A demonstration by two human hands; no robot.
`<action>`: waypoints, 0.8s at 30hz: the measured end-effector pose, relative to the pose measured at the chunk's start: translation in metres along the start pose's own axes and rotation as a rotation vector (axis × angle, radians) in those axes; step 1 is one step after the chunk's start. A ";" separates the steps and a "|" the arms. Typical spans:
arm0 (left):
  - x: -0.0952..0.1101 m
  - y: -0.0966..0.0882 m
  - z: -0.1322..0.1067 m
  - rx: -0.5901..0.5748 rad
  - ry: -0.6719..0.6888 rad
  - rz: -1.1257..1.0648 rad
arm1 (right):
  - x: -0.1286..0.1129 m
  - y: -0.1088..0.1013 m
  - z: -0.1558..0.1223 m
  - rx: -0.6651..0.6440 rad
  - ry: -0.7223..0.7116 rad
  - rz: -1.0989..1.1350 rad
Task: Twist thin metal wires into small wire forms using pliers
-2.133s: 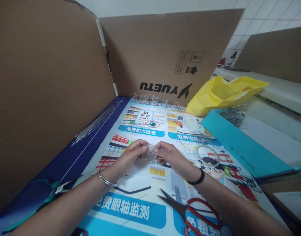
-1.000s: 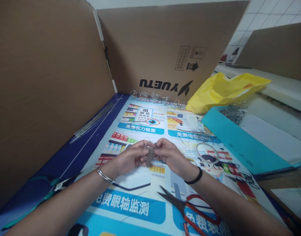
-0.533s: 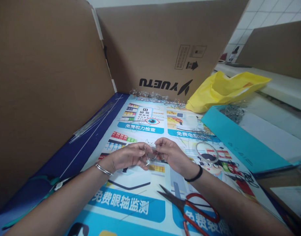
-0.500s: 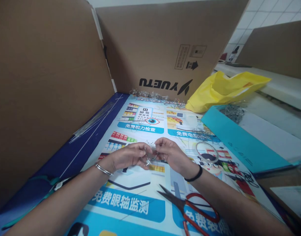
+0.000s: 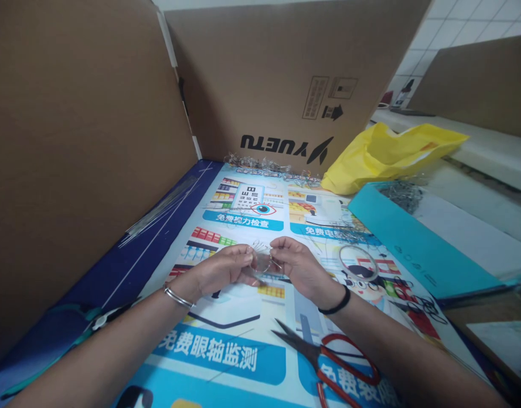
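Note:
Between my two hands is a small piece of thin silvery wire bent into a loop, with several fine ends fanning out (image 5: 261, 259). My left hand (image 5: 224, 269), with a silver bangle at the wrist, pinches its left side. Fingers of my right hand (image 5: 300, 265) pinch its right side; a black band circles that wrist. Both hands are held over the printed sheet (image 5: 226, 374). Nearer to me, below my right hand, lie scissors with red handles (image 5: 315, 354), their blades parted.
A heap of wire pieces (image 5: 272, 167) lies along the cardboard wall (image 5: 286, 68). Straight wires (image 5: 158, 212) lie at left, near teal-handled pliers (image 5: 90, 320). At right are a wire coil (image 5: 358, 263), black loops (image 5: 426, 309), a teal box (image 5: 417, 249) and a yellow bag (image 5: 388, 158).
The wire piece has turned between my fingers, and its fine ends now spread out upward. The fingers of my left hand have shifted slightly; both arms are nearly where they were.

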State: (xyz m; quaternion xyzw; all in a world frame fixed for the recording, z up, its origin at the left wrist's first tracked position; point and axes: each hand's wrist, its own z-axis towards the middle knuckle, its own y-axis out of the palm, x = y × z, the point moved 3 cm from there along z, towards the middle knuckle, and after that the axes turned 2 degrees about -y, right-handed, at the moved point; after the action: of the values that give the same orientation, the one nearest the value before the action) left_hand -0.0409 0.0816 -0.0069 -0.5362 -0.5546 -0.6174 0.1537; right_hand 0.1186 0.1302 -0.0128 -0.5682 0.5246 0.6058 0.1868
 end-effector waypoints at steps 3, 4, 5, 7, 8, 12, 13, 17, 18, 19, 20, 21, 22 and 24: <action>0.000 0.000 0.001 0.004 0.030 -0.025 | 0.001 0.001 -0.001 -0.023 0.068 -0.007; -0.001 -0.001 0.001 0.010 0.035 -0.017 | 0.002 0.001 -0.001 -0.042 0.091 -0.007; -0.001 -0.001 0.002 0.016 0.038 -0.009 | 0.003 0.002 -0.002 -0.065 0.112 -0.005; -0.001 0.000 0.002 0.018 0.041 0.006 | 0.004 0.003 -0.002 -0.112 0.142 0.001; -0.001 0.000 0.002 0.017 0.040 0.012 | 0.005 0.003 -0.002 -0.133 0.153 0.001; -0.001 0.000 0.001 0.017 0.039 0.060 | 0.005 0.004 -0.002 -0.182 0.154 -0.007; -0.001 -0.001 0.001 0.020 0.039 0.085 | 0.005 0.003 -0.002 -0.183 0.142 -0.010; -0.002 -0.001 0.003 0.067 0.043 0.185 | 0.002 0.002 -0.003 -0.135 0.111 -0.053; -0.002 -0.001 0.003 0.090 0.043 0.201 | 0.002 0.002 -0.003 -0.119 0.104 -0.068; -0.003 -0.002 0.004 0.117 0.045 0.215 | 0.002 0.002 -0.004 -0.103 0.090 -0.082; -0.003 -0.002 0.004 0.146 0.050 0.228 | 0.001 0.002 -0.004 -0.089 0.066 -0.091; -0.004 -0.002 0.005 0.173 0.055 0.239 | 0.001 0.003 -0.004 -0.074 0.038 -0.096; -0.004 -0.003 0.005 0.198 0.064 0.245 | 0.001 0.003 -0.004 -0.060 0.012 -0.095; -0.005 -0.003 0.005 0.236 0.076 0.256 | 0.002 0.004 -0.004 -0.033 -0.019 -0.079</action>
State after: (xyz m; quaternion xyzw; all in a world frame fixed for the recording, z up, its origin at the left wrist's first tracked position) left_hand -0.0390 0.0852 -0.0133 -0.5571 -0.5442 -0.5431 0.3139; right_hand 0.1168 0.1241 -0.0118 -0.5857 0.4899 0.6119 0.2060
